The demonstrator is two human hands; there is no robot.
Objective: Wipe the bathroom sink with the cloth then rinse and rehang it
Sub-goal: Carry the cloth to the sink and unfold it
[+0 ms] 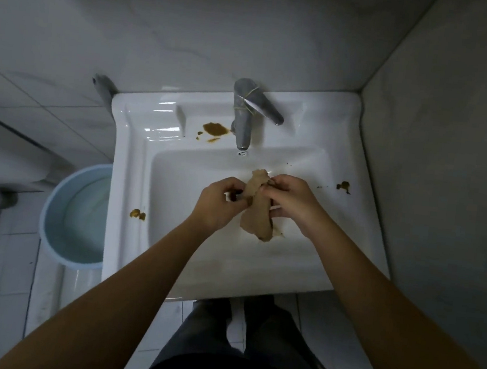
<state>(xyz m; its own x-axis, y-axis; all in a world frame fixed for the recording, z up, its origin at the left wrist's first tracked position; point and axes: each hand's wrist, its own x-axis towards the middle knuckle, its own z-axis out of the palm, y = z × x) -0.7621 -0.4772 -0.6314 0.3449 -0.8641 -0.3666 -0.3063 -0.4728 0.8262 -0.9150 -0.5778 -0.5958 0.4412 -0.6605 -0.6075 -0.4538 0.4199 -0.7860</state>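
A white square sink (132, 154) fills the middle of the head view. Over its basin I hold a bunched tan cloth (255, 212) with both hands: my left hand (219, 203) pinches its left side, my right hand (290, 199) grips its upper right. The cloth hangs down between them, its lower end close to the basin floor. Brown stains mark the sink: a large one (213, 128) left of the metal faucet (244, 118), one on the left rim (137, 214), one on the right rim (343, 186). No water runs from the spout.
A light blue bucket (54, 203) holding water stands on the floor left of the sink. Tiled walls close in behind and on the right. A grey wall fitting (104, 85) sticks out beside the sink's back left corner. My legs stand under the front edge.
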